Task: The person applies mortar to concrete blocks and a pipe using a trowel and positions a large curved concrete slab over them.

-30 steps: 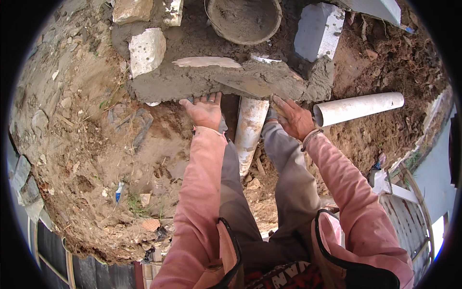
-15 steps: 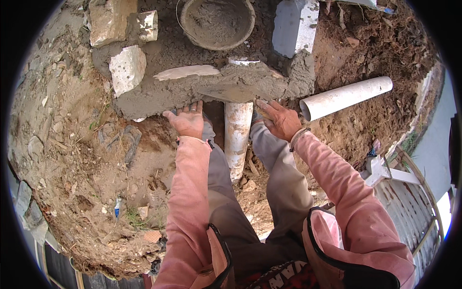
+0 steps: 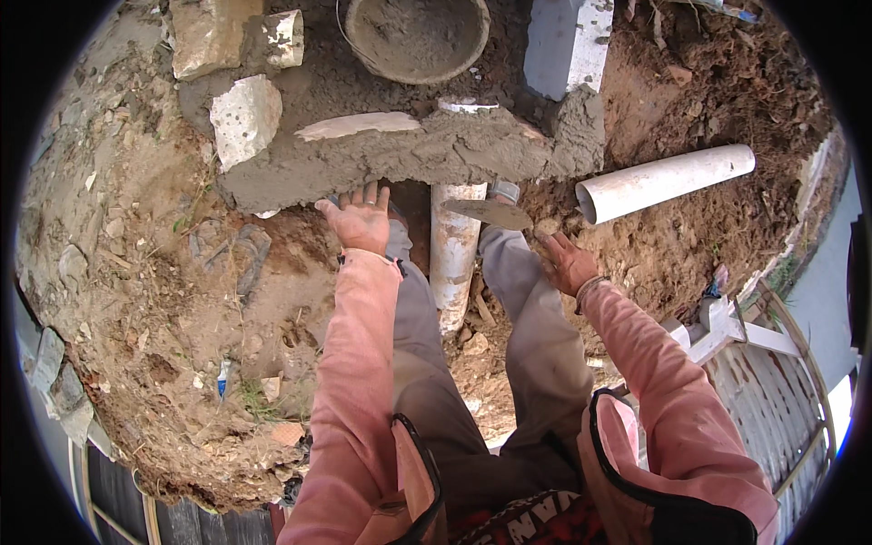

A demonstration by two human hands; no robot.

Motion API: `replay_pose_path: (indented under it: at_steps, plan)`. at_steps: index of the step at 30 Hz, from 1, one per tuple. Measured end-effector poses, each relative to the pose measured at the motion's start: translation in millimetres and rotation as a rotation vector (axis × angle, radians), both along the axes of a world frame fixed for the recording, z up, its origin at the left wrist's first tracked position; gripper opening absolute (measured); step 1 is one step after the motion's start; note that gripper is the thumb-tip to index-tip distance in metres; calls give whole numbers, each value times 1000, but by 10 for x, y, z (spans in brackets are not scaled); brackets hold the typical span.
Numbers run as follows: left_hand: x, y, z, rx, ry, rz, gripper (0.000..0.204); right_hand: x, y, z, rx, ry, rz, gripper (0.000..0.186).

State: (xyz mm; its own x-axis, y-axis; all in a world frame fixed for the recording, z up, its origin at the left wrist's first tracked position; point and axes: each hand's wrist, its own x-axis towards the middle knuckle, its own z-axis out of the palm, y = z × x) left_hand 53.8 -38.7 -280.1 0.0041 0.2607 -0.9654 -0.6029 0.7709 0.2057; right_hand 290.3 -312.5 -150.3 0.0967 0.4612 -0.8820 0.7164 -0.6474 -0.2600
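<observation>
A ridge of wet grey mortar (image 3: 436, 156) runs across the upper middle, with pale stone pieces set in it. My left hand (image 3: 361, 221) is open, fingers spread, its fingertips against the ridge's near edge. In my right hand (image 3: 569, 263) is a trowel (image 3: 490, 213), gripped by its handle, which my fingers partly hide. Its blade hangs apart from the mortar, over a dirty white pipe (image 3: 454, 259) and my right leg. That pipe comes out from under the ridge between my legs.
Beyond the ridge stands a bucket of mortar (image 3: 418, 36). Rough blocks (image 3: 245, 123) lie left, a grey-white block (image 3: 568, 45) right. A loose white pipe (image 3: 668, 182) rests on the soil at right. A white frame (image 3: 727, 331) and corrugated sheet (image 3: 758, 400) are at lower right.
My right hand has drawn the trowel back off the mortar, toward me and to the right. My left hand stays at the ridge's near edge, its fingers now more spread.
</observation>
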Motion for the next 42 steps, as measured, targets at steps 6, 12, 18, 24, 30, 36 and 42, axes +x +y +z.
replay_pose_path:
  at_steps: [6,12,18,24,30,36,42]
  plan:
    - [77,-440,145,-81,41,-220,82,-18,-384,-185,-65,121,-69,57]
    - [153,-821,147,-107,60,-386,78,284,-314,-424,273,-19,282,58]
    - [-321,-872,255,-71,227,-514,61,-81,885,-220,231,26,244,53]
    - [-1018,-895,766,-23,402,-692,53,-711,1420,-147,242,105,160,44]
    - [-1508,-1358,1672,40,501,-417,47,-796,1527,199,139,144,93,48]
    - [-1766,-1940,2134,-99,676,-373,46,-13,914,342,48,196,81,56]
    - [-1872,-1844,2220,-30,589,-474,46,256,1425,901,559,-4,-84,57]
